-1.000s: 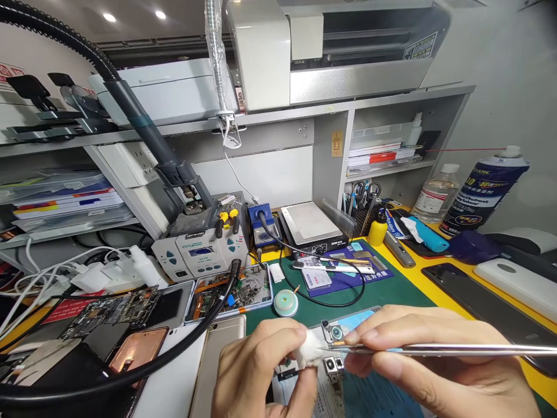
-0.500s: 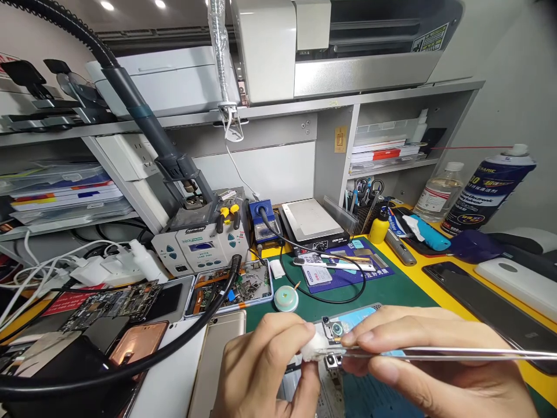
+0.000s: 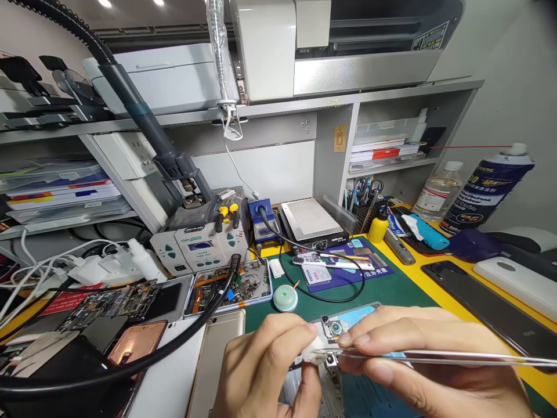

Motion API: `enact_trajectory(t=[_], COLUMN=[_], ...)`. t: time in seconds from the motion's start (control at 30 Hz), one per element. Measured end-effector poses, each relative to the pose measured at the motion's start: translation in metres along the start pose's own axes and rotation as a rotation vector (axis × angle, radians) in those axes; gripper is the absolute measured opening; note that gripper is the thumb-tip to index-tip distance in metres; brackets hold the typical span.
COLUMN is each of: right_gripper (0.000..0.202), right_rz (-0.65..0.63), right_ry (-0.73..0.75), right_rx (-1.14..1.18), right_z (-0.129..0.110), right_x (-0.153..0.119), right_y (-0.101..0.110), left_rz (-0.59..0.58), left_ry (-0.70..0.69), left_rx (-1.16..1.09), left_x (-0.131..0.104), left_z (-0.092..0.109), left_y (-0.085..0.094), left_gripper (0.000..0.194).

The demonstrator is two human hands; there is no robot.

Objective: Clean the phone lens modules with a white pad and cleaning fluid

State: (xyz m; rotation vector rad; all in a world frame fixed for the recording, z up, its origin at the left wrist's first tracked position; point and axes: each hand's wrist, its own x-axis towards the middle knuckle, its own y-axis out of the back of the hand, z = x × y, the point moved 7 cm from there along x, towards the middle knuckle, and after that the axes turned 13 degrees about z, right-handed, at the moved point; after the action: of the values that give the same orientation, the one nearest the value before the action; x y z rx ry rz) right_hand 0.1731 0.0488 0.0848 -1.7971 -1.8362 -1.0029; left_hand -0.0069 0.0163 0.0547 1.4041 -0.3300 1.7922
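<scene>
With the white wad [image 3: 321,341] as centre of the dial, the left hand [image 3: 267,368] sits at 8 o'clock, its fingers pinching that wad between thumb and fingertips; the right hand [image 3: 420,351] is at 3, fingers pressed together on slim metal tweezers [image 3: 456,357] — their tips meet the wad. Just beside it at 1 o'clock shows a small camera module [image 3: 336,328]. A round teal-topped pot [image 3: 285,298] is near at 11, on the green mat [image 3: 407,287], and a shallow tray [image 3: 270,281] of small parts lies at 10. A dark phone [image 3: 487,313] rests on the yellow tabletop [image 3: 424,255] towards 3. Farther out come a toothbrush [image 3: 342,265] at 12, a yellow bottle [image 3: 379,229] at 1, a flat-topped black unit [image 3: 313,217] at 12 and — tilted at 2 — a blue spray can [image 3: 483,191]
</scene>
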Motion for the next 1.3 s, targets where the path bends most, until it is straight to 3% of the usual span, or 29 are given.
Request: enact_trajectory(t=[0.37, 0.73, 0.83, 1.03, 1.13, 1.3], right_gripper=[0.031, 0.037, 0.034, 0.027, 0.026, 0.023], right_rz=[-0.007, 0.039, 0.039, 0.026, 0.028, 0.007], right_ry=[-0.106, -0.114, -0.135, -0.149, -0.147, -0.159], right_rx=[0.107, 0.147, 0.163, 0.183, 0.160, 0.151], right_z=[0.007, 0.010, 0.011, 0.013, 0.015, 0.019], right_x=[-0.005, -0.004, -0.001, 0.002, 0.003, 0.004], right_y=[-0.001, 0.001, 0.002, 0.004, 0.005, 0.003], left_rz=[-0.036, -0.089, -0.229, -0.626, -0.670, -0.691], left_ry=[0.048, 0.124, 0.132, 0.310, 0.330, 0.275], left_rx=[-0.076, -0.065, -0.065, 0.035, 0.093, 0.028], left_x=[-0.001, 0.000, 0.009, 0.008, 0.003, -0.001], left_z=[-0.006, -0.009, -0.019, -0.049, -0.051, -0.038], left_y=[-0.003, -0.003, -0.007, -0.014, -0.017, -0.030], left_gripper=[0.039, 0.039, 0.034, 0.022, 0.018, 0.017])
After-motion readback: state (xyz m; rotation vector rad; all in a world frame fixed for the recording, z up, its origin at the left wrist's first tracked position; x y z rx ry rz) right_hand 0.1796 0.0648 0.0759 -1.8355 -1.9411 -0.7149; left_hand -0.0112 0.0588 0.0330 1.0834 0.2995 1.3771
